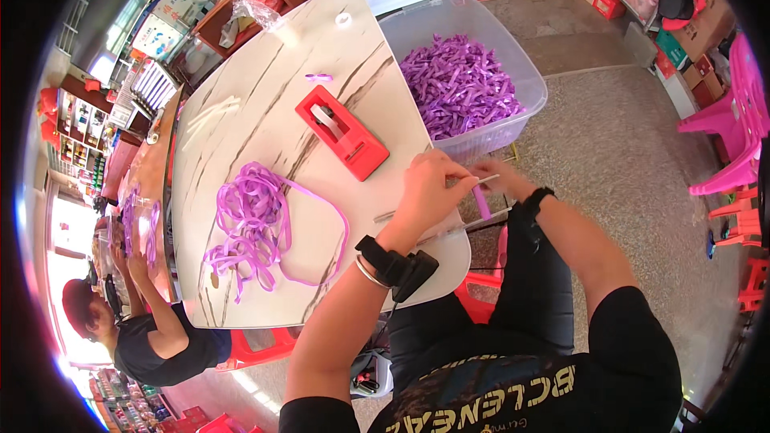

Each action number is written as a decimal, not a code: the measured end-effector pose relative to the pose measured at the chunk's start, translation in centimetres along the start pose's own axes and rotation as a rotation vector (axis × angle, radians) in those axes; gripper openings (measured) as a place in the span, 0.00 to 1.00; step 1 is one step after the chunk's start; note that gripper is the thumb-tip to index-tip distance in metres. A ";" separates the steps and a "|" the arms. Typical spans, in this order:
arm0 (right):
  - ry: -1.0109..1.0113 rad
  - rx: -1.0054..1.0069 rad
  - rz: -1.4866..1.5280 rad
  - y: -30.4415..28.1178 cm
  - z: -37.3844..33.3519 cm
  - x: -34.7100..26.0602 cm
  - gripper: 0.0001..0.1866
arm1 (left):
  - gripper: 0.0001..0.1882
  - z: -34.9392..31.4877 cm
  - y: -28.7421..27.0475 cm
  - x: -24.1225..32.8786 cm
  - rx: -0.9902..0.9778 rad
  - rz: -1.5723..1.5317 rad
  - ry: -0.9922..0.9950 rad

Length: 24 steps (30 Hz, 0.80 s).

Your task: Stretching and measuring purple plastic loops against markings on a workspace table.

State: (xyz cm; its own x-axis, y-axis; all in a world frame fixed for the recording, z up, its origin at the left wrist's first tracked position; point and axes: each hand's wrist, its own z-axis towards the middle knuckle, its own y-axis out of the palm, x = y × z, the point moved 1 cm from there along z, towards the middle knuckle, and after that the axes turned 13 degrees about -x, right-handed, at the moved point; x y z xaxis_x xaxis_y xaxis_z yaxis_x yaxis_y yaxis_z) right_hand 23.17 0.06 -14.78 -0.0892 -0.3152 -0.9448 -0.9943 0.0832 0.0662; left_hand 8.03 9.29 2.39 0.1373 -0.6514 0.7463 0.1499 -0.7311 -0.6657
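Note:
My left hand [435, 187] is closed in a pinch around a thin pale stick [487, 179] over the table's right edge. A short piece of purple ribbon [481, 203] hangs down from the stick. Close beside it is my right hand [501, 180], its fingers smeared by motion and partly hidden, so its grip is unclear. Left of my hands, a loose heap of purple ribbon [253, 212] lies on the table, one strand looping toward my left forearm. A red tape dispenser [343, 133] stands beyond my left hand.
A clear plastic tub [525, 112] full of folded purple ribbon pieces [457, 84] stands against the marble-patterned table [241, 120]. Several pale sticks [210, 119] lie at the table's far left. Another person [160, 337] sits at the left. Pink chairs [730, 124] stand at the right.

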 end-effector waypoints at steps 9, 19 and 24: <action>0.271 -0.239 0.287 7.5 -13.2 -0.2 0.16 | 0.09 0.1 -0.5 -0.2 -0.038 0.057 0.030; 0.147 -0.044 0.087 13.3 -23.6 -9.9 0.13 | 0.08 0.5 0.1 -0.6 -0.021 0.087 -0.027; 0.056 -0.012 -0.062 12.7 -23.6 -16.2 0.11 | 0.07 0.2 0.0 -0.3 -0.008 0.079 -0.025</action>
State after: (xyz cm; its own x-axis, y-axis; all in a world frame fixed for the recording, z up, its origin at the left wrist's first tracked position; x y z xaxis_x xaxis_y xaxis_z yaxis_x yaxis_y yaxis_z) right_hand 10.62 -16.09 8.96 -0.0302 -0.3721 -0.9277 -0.9986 0.0508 0.0121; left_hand 8.17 9.56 2.14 0.1731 -0.7020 0.6908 0.1293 -0.6791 -0.7225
